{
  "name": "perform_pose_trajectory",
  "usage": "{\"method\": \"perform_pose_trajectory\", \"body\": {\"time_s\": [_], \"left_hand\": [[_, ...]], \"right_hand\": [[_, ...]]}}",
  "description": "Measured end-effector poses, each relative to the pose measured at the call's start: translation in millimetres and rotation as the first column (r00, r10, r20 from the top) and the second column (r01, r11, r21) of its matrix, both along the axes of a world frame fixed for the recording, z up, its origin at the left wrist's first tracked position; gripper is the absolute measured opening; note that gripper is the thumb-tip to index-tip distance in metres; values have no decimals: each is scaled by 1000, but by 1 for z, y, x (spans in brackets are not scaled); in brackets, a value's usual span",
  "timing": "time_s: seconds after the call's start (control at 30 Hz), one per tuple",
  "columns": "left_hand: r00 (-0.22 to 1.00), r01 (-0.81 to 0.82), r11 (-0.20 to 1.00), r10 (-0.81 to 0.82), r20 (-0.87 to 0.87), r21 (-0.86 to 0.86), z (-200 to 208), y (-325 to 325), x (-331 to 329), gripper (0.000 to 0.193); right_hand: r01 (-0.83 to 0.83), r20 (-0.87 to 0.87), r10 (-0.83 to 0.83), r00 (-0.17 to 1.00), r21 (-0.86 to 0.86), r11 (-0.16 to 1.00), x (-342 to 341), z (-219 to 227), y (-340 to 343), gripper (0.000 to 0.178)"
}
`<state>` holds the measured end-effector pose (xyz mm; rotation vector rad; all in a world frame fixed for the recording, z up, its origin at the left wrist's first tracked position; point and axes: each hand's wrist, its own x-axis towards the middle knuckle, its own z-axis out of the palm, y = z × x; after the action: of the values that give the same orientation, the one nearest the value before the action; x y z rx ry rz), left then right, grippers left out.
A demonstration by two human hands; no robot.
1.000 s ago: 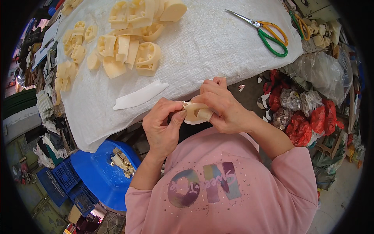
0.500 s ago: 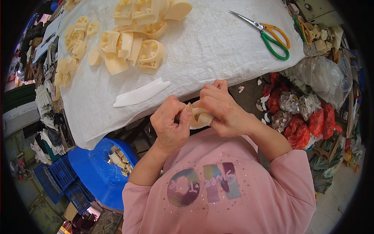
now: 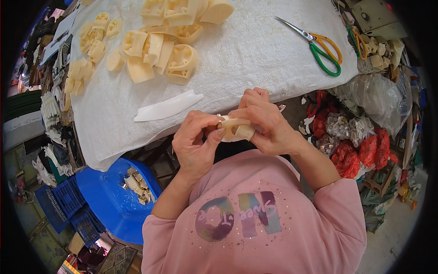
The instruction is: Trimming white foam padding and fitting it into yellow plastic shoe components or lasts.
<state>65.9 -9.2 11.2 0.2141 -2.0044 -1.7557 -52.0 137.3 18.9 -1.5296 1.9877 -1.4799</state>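
Note:
Just beyond the table's near edge, both my hands hold a small cream plastic piece [image 3: 232, 131], curved and hollow like a shoe heel. My left hand [image 3: 196, 141] pinches its left end between thumb and fingers. Gripping the other end is my right hand [image 3: 267, 123], fingers curled over the top and thumb underneath. The fingers hide part of the piece. A flat white strip [image 3: 169, 106] lies on the cloth-covered table [image 3: 228, 59] ahead of my left hand. Farther left sit stacked cream heel-shaped pieces [image 3: 181, 61], hollow and ribbed inside.
Scissors [image 3: 311, 37] with one green and one orange handle lie at the table's far right. At lower left stands a blue basin [image 3: 109, 194] holding small light pieces, beside blue baskets [image 3: 68, 196]. Red plastic bags [image 3: 368, 148] and clear bags crowd the floor at right.
My left thumb and fingers have shifted on the held piece, and its left end now shows more. The whole view has moved slightly, shifting the table things right.

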Motion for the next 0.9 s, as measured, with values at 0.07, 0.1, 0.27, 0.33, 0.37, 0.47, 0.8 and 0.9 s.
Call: {"method": "perform_pose_trajectory", "body": {"time_s": [0.07, 0.1, 0.27, 0.33, 0.37, 0.47, 0.8, 0.9], "left_hand": [[1000, -13, 999, 13, 1, -45, 0, 2, -1, 15], [1000, -24, 996, 24, 3, -90, -1, 3, -1, 13], [1000, -14, 983, 13, -4, -181, 2, 4, 0, 14], [1000, 6, 981, -4, 10, -193, 0, 4, 1, 18], [999, 10, 989, -17, -51, -147, -2, 5, -1, 18], [983, -70, 969, 26, -183, -238, 2, 3, -8, 18], [961, -258, 817, 159, -229, -515, 2, -13, 5, 22], [936, -329, 811, 209, -284, -484, 2, -16, 5, 30]], "right_hand": [[-5, 11, 5, 1000, 2, 1000, 0, 0, 1, 32], [-7, 24, 7, 1000, 4, 1000, 0, 0, 1, 31], [-42, 26, 41, 999, 35, 999, -1, -2, 2, 32], [-60, -1, 60, 998, 71, 996, -2, -1, 1, 32], [-31, -70, 34, 997, 40, 999, -4, 0, 0, 32], [6, -215, -6, 977, -1, 1000, -4, 7, -3, 32], [-24, -256, 55, 965, 123, 992, -11, 36, -4, 30], [46, -129, -54, 990, -61, 997, -9, 38, 5, 37]]}}
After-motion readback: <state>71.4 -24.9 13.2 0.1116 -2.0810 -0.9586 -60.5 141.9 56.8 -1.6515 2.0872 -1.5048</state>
